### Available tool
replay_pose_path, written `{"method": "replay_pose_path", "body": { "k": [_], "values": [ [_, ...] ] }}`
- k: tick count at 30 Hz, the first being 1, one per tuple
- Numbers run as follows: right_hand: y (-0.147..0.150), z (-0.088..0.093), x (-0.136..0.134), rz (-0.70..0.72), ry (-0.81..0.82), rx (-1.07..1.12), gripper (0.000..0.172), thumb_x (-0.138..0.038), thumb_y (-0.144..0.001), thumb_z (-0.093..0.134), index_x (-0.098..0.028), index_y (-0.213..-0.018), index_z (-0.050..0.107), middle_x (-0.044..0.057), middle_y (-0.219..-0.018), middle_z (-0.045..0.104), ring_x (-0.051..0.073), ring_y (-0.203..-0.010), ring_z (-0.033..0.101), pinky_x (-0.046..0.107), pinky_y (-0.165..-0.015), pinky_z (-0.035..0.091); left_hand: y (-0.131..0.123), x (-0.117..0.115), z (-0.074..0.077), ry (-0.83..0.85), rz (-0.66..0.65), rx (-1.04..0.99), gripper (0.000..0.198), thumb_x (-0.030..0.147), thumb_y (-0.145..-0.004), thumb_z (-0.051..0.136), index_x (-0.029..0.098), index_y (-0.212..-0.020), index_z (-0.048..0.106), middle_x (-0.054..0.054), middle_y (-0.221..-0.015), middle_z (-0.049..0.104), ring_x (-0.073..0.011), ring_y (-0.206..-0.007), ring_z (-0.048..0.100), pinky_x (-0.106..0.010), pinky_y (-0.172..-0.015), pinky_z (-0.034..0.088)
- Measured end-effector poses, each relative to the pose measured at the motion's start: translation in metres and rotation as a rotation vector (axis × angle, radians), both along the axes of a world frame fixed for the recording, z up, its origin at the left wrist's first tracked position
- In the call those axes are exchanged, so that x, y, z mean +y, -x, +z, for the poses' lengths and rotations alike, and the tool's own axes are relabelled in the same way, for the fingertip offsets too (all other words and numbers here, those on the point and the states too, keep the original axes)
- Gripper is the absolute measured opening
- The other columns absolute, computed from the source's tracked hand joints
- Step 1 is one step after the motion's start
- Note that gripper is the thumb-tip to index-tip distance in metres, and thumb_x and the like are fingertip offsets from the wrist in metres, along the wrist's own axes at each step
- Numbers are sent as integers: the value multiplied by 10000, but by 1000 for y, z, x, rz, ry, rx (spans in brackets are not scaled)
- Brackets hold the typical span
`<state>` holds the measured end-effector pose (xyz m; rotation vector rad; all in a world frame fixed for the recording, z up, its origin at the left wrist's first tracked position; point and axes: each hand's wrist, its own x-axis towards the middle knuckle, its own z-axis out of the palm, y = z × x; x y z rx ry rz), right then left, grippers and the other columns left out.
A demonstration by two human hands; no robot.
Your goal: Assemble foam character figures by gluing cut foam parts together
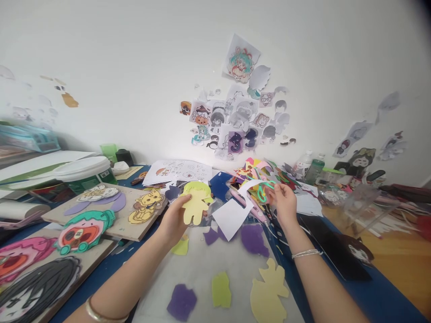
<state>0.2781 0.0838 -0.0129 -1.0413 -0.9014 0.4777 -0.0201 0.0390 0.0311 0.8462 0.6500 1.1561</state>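
Pinching a yellow doll cutout (pixel 193 210) with the left hand (pixel 172 220), green scissors (pixel 262 194) gripped in the right hand (pixel 284 202), well apart.

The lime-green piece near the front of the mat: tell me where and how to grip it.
Best pinch the lime-green piece by its long right edge, coming low from the right. It appears thin and flat on the mat, so a fingertip likely must lift that edge first; the gap before the pale yellow cutout gives room.
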Motion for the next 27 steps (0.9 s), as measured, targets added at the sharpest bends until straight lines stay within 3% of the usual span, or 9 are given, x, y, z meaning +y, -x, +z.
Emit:
{"method": "replay_pose_path", "body": {
  "k": [7, 16, 23, 27],
  "values": [
    [26, 5, -4, 263, -79, 203, 305, -418, -630, 718, -190, -762, 563, 34, -865, 669, 226, -972, 622, 388, -906, 460, 0, 0, 0, 17, 30, -5, 441, 224, -767, 513, 55, -1174, 485, -137, -838, 704, -223, -643, 672, -269, -529, 510],
    [41, 8, -10, 586, -20, 475, 173, -305, -651, 736, -203, -733, 624, 27, -866, 695, 221, -1019, 603, 384, -958, 428, -4, -1, -1, 21, 41, -17, 366, 202, -809, 471, 52, -1138, 529, -139, -825, 713, -221, -718, 679, -227, -499, 507],
    [70, 15, -24, 715, 116, 585, 195, -247, -703, 678, -241, -891, 624, -4, -902, 702, 175, -925, 637, 308, -859, 489, -5, -4, 0, -19, 5, -90, 362, 222, -825, 479, 94, -1160, 531, -108, -817, 719, -203, -678, 674, -231, -503, 503],
    [82, 15, -33, 773, 187, 565, 177, -223, -724, 660, -239, -900, 642, -8, -907, 706, 155, -846, 651, 252, -722, 522, -5, -5, 0, -29, -6, -104, 363, 228, -803, 516, 97, -1140, 544, -108, -887, 710, -203, -736, 670, -259, -626, 530]
  ]
}}
